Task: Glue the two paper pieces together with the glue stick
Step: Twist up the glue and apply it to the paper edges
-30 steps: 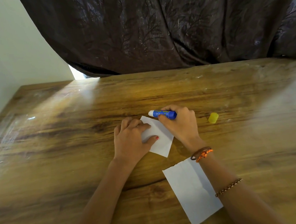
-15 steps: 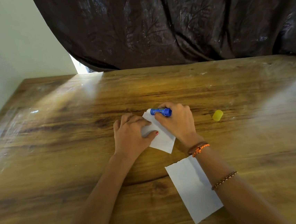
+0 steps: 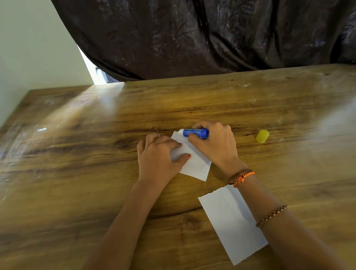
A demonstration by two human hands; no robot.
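A small white paper piece (image 3: 194,164) lies mid-table. My left hand (image 3: 157,158) rests flat on its left part, fingers spread, pinning it down. My right hand (image 3: 216,147) grips a blue glue stick (image 3: 195,132) lying nearly sideways, its white tip touching the paper's far corner. A second, larger white paper piece (image 3: 231,223) lies nearer to me, partly under my right forearm. The yellow glue cap (image 3: 262,136) sits on the table to the right of my right hand.
The wooden table (image 3: 90,186) reaches back to a dark brown curtain (image 3: 206,27) along its far edge. A pale wall (image 3: 12,46) stands at the left. Bracelets circle both wrists.
The glue stick's tip has shifted slightly along the paper's far corner while my left hand kept holding the paper. The camera view has tilted, so everything sits a little differently in frame.
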